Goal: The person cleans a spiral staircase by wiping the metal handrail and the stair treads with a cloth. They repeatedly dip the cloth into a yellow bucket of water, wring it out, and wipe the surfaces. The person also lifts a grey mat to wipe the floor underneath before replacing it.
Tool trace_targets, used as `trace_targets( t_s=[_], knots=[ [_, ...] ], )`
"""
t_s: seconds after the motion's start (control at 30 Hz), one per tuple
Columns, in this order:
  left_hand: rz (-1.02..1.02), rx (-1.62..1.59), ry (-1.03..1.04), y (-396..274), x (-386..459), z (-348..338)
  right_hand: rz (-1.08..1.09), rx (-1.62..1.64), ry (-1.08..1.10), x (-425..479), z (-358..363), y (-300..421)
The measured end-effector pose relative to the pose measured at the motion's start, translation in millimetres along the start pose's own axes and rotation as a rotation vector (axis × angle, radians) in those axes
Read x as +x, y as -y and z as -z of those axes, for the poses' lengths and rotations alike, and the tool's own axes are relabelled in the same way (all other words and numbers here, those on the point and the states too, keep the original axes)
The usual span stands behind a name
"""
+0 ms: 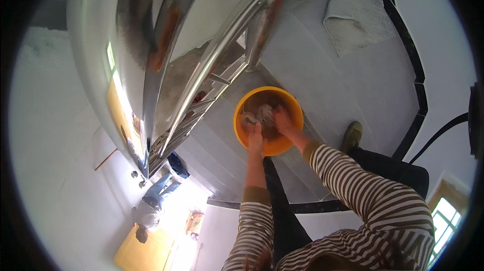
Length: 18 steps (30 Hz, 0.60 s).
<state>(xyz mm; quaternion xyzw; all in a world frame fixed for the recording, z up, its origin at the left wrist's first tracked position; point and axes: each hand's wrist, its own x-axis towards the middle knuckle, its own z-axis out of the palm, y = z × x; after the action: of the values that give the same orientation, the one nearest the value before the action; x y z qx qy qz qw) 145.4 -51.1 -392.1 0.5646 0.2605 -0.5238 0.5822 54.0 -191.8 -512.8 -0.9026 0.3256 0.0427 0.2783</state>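
Note:
An orange-yellow bucket (239,135) stands on the grey tiled floor with murky brownish water in it. Inside it is a wet, pale greyish cloth (266,115), bunched up and partly under the water. From the near side, my left hand (255,135) reaches in and grips the left end of the cloth. On the right, my right hand (282,119) grips the other end, its fingers partly hidden by the cloth and water. Both striped sleeves are pushed up above the wrists.
A stainless steel stair railing (215,48) rises close on the left, beside descending stairs. A pale mat (357,17) lies on the floor at upper right. My shoe (352,135) rests right of the bucket. Another person (149,210) is at lower left, near a yellowish wooden panel (147,252).

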Motion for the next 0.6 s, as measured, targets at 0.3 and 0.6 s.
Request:
trace_targets(
  t_s=[0.3, 0.6],
  knots=[
    [0.199, -0.445, 0.284, 33, 2, 44, 0.115, 0.121, 0.214, -15, 104, 97],
    [0.329, -0.602, 0.258, -36, -35, -6, 0.24, 0.506, 0.3, -113, 255, 183]
  ],
)
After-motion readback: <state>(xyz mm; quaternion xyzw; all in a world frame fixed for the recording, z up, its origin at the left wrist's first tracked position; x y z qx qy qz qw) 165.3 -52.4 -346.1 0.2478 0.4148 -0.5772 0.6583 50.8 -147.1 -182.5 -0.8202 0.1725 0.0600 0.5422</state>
